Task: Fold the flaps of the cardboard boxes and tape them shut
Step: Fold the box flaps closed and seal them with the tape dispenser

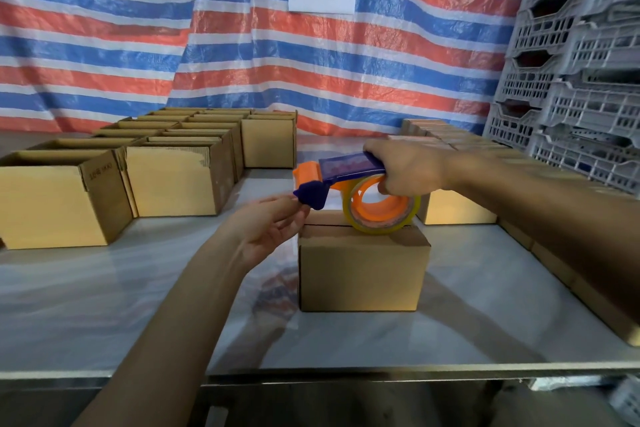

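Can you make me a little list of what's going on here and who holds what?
Right hand: grips the tape dispenser over the middle box
Left hand: fingertips at the dispenser's blue front; pinch unclear
Box flaps: folded down
Box sits on: table
Open boxes: rows on the left
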